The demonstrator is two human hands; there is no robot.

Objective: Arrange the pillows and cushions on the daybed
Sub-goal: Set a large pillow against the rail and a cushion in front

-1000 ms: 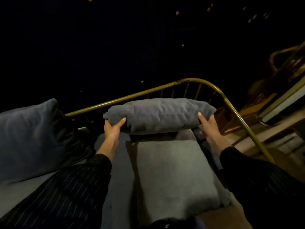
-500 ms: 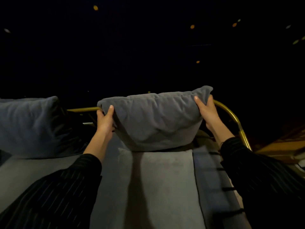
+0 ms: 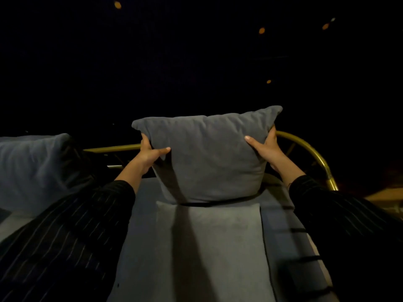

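Observation:
A grey square cushion point(image 3: 207, 155) stands upright at the back of the daybed, its lower edge resting on the seat just behind a flat grey cushion point(image 3: 209, 240). My left hand point(image 3: 150, 153) grips its left side and my right hand point(image 3: 265, 149) grips its right side, thumbs across the front. Its back is toward the brass rail point(image 3: 305, 147); whether it touches the rail is hidden. A second grey pillow point(image 3: 32, 168) leans against the rail at the far left.
The grey daybed mattress point(image 3: 141, 225) stretches toward me. The brass frame curves down at the right corner point(image 3: 327, 175). Beyond the rail everything is dark, with a few small orange lights. A wooden surface point(image 3: 383, 197) shows at the right edge.
I have turned the cushion from lying flat to standing upright and raised it against the back. My view has shifted upward and closer.

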